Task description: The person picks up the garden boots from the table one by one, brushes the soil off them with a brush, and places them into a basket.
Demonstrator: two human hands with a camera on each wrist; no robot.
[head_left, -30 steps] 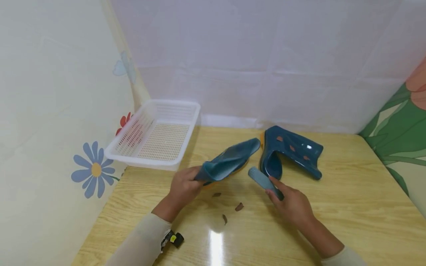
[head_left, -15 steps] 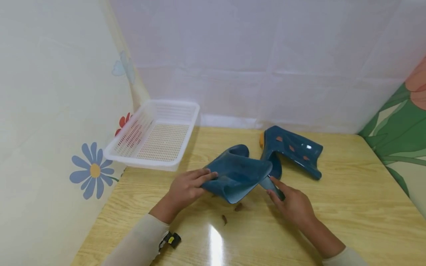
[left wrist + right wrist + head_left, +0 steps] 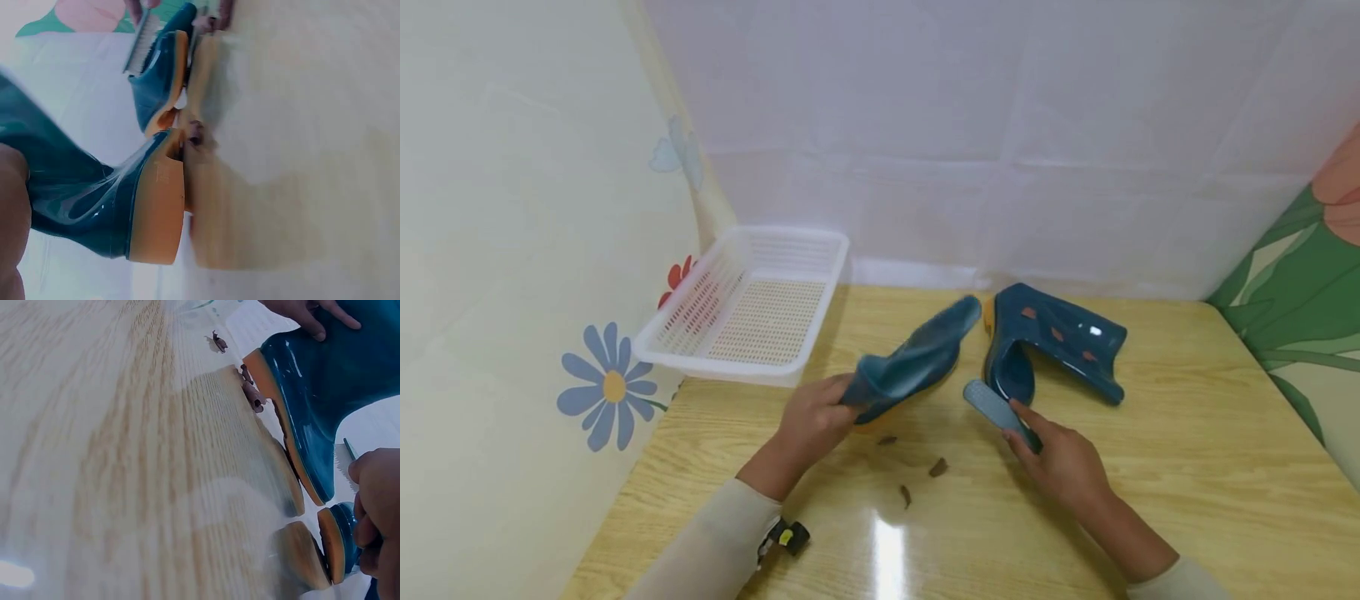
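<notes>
Basket (image 3: 752, 308) apparently holds nothing; left hand (image 3: 811, 418) grips boot (image 3: 917, 360), right hand (image 3: 1060, 462) clasps brush (image 3: 996, 406)

A light wooden desk (image 3: 1187, 467) with a glossy, yellowish grain filled the lower part of the head view, and a bright streak of lamp glare (image 3: 887, 558) shone on its near edge. Behind it hung a pale white sheet (image 3: 1000, 142) with faint fold creases, serving as the back wall. On the left stood a cream panel (image 3: 497, 250) printed with a blue flower (image 3: 612, 385) with a yellow centre, a small red flower and a faint pale blue one higher up. On the right edge a cloth with green leaves (image 3: 1292, 325) and a pink bloom bordered the desk. The light was soft and even.
</notes>
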